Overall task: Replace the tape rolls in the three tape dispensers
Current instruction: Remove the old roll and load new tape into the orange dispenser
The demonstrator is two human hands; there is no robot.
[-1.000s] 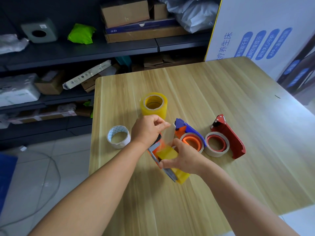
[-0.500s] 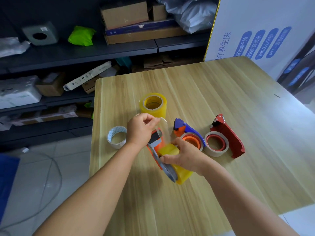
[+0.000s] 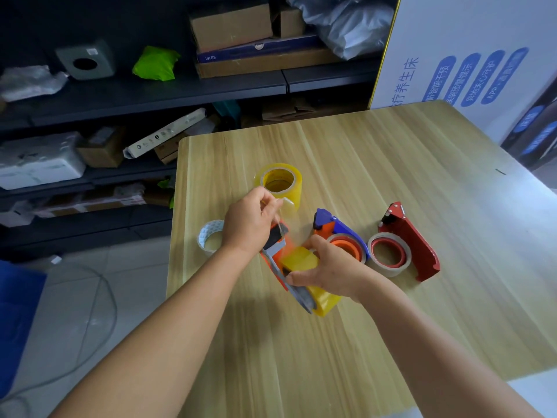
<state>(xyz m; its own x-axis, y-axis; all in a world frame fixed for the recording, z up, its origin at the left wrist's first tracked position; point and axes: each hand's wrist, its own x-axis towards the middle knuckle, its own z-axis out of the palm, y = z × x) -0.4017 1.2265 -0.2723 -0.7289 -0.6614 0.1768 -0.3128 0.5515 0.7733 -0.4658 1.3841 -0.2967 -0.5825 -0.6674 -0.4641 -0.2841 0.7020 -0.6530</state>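
Observation:
My right hand [image 3: 327,268] grips an orange tape dispenser [image 3: 278,251] loaded with a yellow tape roll [image 3: 304,260], held tilted just above the wooden table [image 3: 391,176]. My left hand [image 3: 248,221] pinches the clear loose tape end [image 3: 281,211] pulled up from that roll, over the dispenser's front. A blue and orange dispenser [image 3: 337,229] lies to the right with a roll on it. Further right lies a red dispenser [image 3: 413,239] with a nearly spent roll [image 3: 390,254]. A spare yellow roll [image 3: 278,184] stands behind my left hand. A white roll [image 3: 208,239] lies at the left.
The table's left edge runs close to the white roll, with tiled floor [image 3: 75,282] below. Dark shelves [image 3: 150,95] with boxes and bags stand behind the table. A white printed board [image 3: 467,55] leans at the back right.
My left hand has lifted and drawn the tape end up and to the left, away from the dispenser. The right hand has kept its grip on the dispenser and roll.

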